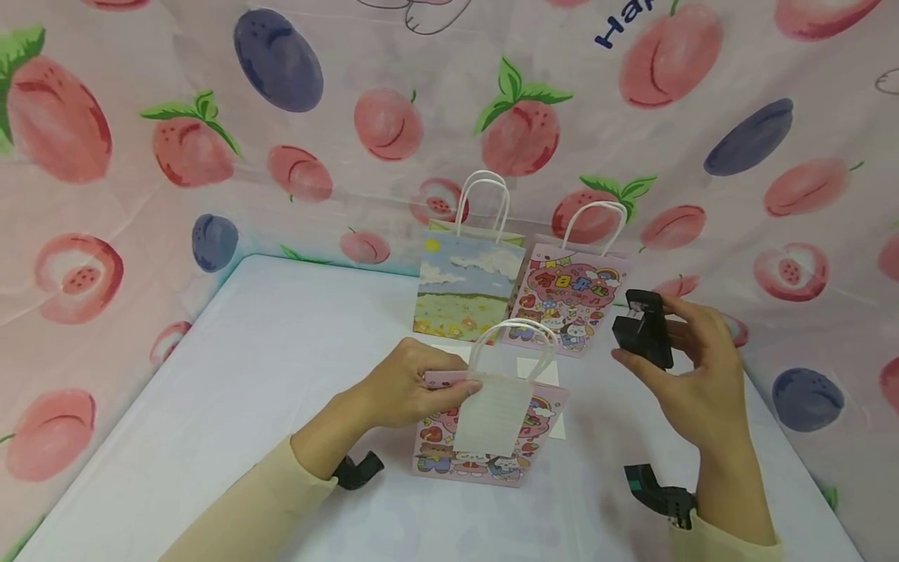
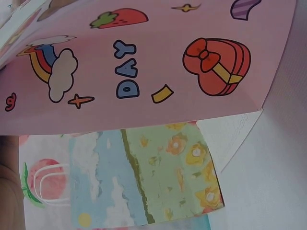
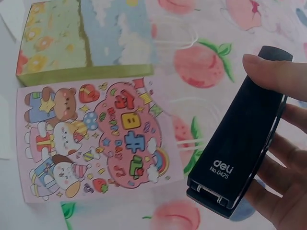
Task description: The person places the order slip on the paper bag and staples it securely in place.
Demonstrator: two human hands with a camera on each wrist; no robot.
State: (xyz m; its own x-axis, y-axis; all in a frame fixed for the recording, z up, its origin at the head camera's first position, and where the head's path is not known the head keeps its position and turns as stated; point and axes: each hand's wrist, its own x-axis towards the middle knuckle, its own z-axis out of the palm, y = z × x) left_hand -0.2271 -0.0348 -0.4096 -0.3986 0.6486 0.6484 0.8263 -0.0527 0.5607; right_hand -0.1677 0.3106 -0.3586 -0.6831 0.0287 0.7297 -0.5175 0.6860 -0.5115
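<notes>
My left hand point(image 1: 414, 382) pinches the top left edge of a pink cartoon gift bag point(image 1: 435, 462) with white handles, thumb in front. A blank white paper slip point(image 1: 493, 417) lies against the bag's front, its left edge near the thumb tip. Off to the right, my right hand point(image 1: 705, 367) grips a black stapler point(image 1: 642, 332) between thumb and fingers, apart from the bag. The right wrist view shows the stapler point(image 3: 235, 143) lengthwise, marked "deli No.0425". In the left wrist view, the held bag's pink side point(image 2: 158, 67) fills the upper part.
Behind the held bag stand a landscape-print gift bag point(image 1: 467, 289) and another pink cartoon gift bag point(image 1: 562, 300), side by side. White paper slips point(image 1: 558, 373) lie on the white table point(image 1: 211, 406) behind the held bag. A fruit-print cloth point(image 1: 435, 94) hangs at the back and sides.
</notes>
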